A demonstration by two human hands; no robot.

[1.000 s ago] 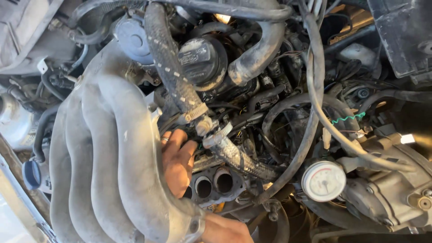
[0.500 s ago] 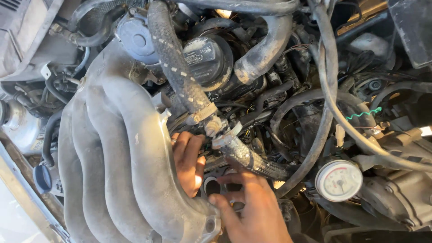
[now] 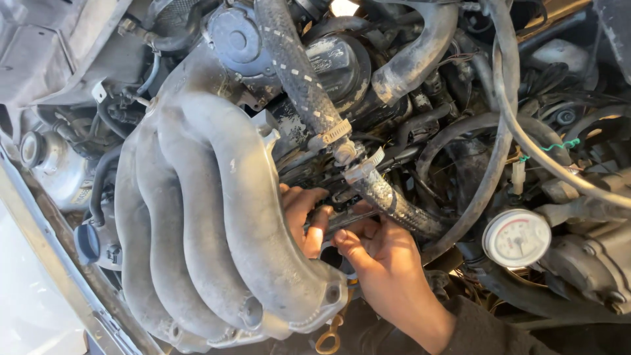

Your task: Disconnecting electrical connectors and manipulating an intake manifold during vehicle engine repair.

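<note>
While both hands worked low in the engine bay, the scene stood as follows.

Left hand: the left hand [image 3: 303,217] reached out from under the grey manifold [image 3: 217,217], fingers curled and pressed against a dark metal part [image 3: 345,220]; whether they pinched it I could not tell.
Right hand: the right hand [image 3: 384,263] came up from the near side, thumb and fingers closed on the same part, probably to steady it in the tight gap.
Dark metal part: just right of the manifold, under the braided hose [image 3: 309,92], between the two hands.
Hose clamps: two bright bands [image 3: 338,131] where the hose met a joint, just far of the hands.
Round gauge: a white dial [image 3: 516,238] to the right, well apart from the hands.
Labels: a pale sticker on the black round cap [image 3: 332,62], far centre.
Dipstick loop: a yellow ring [image 3: 327,342] near the bottom edge.
</note>
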